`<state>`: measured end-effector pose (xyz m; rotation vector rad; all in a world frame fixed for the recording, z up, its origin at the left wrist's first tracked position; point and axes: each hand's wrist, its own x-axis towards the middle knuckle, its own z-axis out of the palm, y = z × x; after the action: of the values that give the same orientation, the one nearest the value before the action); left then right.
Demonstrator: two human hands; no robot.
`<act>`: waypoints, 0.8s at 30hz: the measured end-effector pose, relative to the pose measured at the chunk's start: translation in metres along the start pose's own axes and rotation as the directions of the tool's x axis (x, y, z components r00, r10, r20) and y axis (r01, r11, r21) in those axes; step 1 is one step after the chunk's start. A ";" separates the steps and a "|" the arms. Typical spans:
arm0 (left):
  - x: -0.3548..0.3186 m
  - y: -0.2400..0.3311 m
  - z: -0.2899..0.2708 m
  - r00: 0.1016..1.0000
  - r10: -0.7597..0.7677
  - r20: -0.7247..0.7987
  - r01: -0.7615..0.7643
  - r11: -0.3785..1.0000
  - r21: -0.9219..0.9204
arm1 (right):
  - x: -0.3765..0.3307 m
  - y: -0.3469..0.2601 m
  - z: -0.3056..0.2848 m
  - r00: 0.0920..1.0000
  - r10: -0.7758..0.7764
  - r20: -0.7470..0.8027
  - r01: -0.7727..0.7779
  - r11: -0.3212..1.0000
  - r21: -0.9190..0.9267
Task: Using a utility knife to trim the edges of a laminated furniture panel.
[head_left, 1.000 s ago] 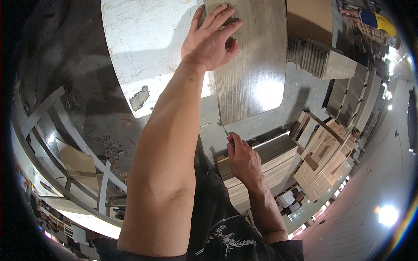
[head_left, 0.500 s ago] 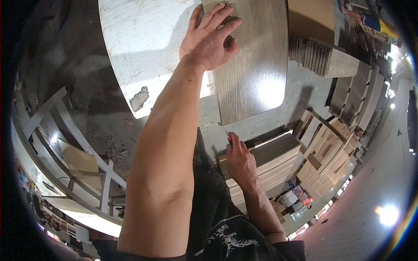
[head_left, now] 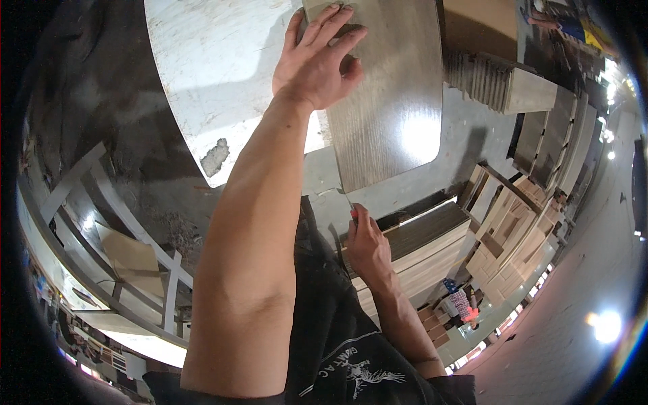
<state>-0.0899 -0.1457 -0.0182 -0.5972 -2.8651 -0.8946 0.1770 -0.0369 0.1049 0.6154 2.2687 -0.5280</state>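
My left hand [head_left: 317,64] lies flat, fingers spread, on the upper left part of a grey wood-grain panel [head_left: 391,108] that rests on a white worktable [head_left: 216,74]. My right hand [head_left: 364,246] is lower down, just below the panel's near corner. Its fingers are closed on a small tool with a red handle [head_left: 353,213], whose thin tip points up at the panel's lower edge. My left forearm crosses the middle of the picture and hides part of the table edge.
A stack of long wooden boards [head_left: 425,246] lies just right of my right hand. More stacked panels and cartons [head_left: 513,229] stand to the right, and a ribbed grey block [head_left: 499,84] beside the panel. A pale frame [head_left: 135,223] runs along the left.
My right hand has moved slightly up toward the panel's near corner. My left hand has stayed pressed on the panel.
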 end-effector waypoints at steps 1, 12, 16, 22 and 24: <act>0.000 0.001 0.000 1.000 -0.006 0.008 0.006 1.000 0.025 | 0.001 0.001 0.002 1.000 0.011 0.006 -0.011 1.000 0.002; 0.000 -0.002 0.001 1.000 0.006 -0.012 -0.006 0.999 0.031 | 0.004 -0.003 0.004 0.999 0.032 0.030 -0.032 0.999 -0.023; 0.000 -0.002 0.001 1.000 0.012 -0.009 -0.012 1.000 0.019 | 0.006 -0.007 0.002 0.999 0.028 0.027 -0.028 1.000 -0.011; -0.002 0.000 0.002 0.995 -0.048 0.083 0.046 0.999 0.020 | 0.010 -0.009 -0.001 0.992 0.058 0.109 -0.056 0.998 -0.017; -0.002 0.000 0.002 0.998 -0.038 0.045 0.039 0.999 -0.004 | 0.011 -0.009 0.000 0.992 0.059 0.108 -0.058 0.998 -0.016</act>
<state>-0.0880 -0.1452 -0.0205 -0.5719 -2.9252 -0.9052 0.1650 -0.0417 0.0983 0.6297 2.1439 -0.5058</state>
